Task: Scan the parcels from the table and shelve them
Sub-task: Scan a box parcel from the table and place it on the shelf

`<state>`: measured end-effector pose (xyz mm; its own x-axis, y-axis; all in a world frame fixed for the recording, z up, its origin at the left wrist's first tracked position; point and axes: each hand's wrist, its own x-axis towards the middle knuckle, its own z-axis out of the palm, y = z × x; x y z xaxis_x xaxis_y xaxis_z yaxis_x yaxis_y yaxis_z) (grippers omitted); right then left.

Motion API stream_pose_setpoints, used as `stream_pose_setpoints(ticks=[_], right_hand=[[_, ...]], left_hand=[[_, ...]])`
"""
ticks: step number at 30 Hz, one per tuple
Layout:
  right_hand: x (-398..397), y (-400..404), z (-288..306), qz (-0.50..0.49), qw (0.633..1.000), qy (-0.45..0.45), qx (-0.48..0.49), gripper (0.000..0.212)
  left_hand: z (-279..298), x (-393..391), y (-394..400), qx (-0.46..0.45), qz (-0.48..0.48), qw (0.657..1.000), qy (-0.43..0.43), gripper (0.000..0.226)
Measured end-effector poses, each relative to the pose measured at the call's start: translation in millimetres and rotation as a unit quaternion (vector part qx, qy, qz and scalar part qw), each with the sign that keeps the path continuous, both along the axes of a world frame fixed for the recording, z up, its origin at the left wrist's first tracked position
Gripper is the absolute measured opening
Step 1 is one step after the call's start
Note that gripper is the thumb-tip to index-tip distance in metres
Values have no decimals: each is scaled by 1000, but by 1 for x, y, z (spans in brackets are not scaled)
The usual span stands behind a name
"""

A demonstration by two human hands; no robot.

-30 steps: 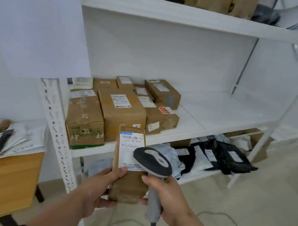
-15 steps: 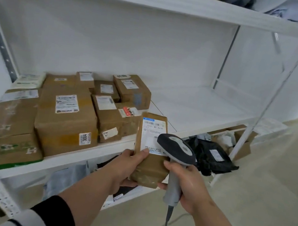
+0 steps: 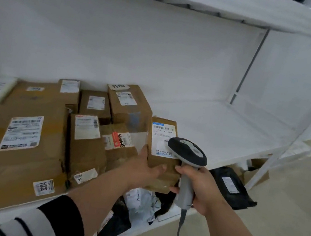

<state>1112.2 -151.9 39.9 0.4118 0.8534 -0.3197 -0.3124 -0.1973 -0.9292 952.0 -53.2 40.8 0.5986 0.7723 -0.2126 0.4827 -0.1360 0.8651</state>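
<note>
My left hand (image 3: pixel 146 167) grips a small brown parcel (image 3: pixel 161 159) with a white label, held at the front edge of the white middle shelf (image 3: pixel 219 131), right beside the stacked boxes. My right hand (image 3: pixel 201 190) grips the grey and black barcode scanner (image 3: pixel 189 153) by its handle. The scanner's head overlaps the parcel's label, and its cable hangs down toward the floor.
Several brown labelled boxes (image 3: pixel 26 139) fill the left half of the middle shelf. The right half of that shelf is bare. Black and grey mailer bags (image 3: pixel 231 187) lie on the lower shelf. A white upright post (image 3: pixel 263 170) stands at the right, with tiled floor beyond.
I have stepped closer to the shelf and the view has swung right. Both hands have carried the parcel and scanner forward, up to the shelf edge beside the boxes.
</note>
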Motion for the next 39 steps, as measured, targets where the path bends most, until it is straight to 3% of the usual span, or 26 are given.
stream_pose_setpoints(ticks=[2,4,7,11,17,26,33,39], right_hand=[[10,23,-5,27,1000,-7,-13,32],[18,47,-11,51,998,-21,-30,30],[32,79,-23,85,994,-33,-59,27],[49,113,-33,123,989,-33,-79,19],[59,146,-35,186,980,-25,-69,26],[58,134,-41,159,985,-22,-57,22],[38,103,-28,85,996,-36,-2,12],[-56,60,-11,192,980,-51,22,9]], left_hand=[[0,4,16,22,-1,999,43,88],[-3,7,35,80,7,982,170,100],[-8,14,53,152,23,935,319,83],[-15,23,69,167,49,911,373,69],[-32,30,75,173,127,904,370,71],[-33,33,60,212,166,887,374,69],[-25,2,25,228,189,911,286,76],[-17,-84,-26,200,171,942,208,46]])
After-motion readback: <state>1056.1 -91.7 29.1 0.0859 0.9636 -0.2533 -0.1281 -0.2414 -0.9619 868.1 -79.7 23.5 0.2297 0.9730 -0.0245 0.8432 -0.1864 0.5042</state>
